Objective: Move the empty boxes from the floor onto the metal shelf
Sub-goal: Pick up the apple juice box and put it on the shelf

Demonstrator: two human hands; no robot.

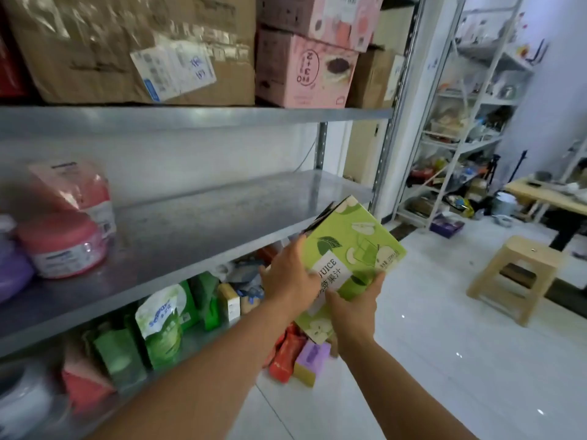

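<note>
Juice box (355, 249) between left hand (289, 276), right hand (352, 308)

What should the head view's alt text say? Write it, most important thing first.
The left hand and right hand hold a tilted green juice box in front of the metal shelf, not yet set on it. At the shelf's left lie pink packs; cardboard boxes fill the level above.

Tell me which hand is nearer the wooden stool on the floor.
Right. The right hand grips the green juice box at its lower corner, on the wooden stool side. The left hand holds the box's opposite edge, by the metal shelf, farther away.
</note>
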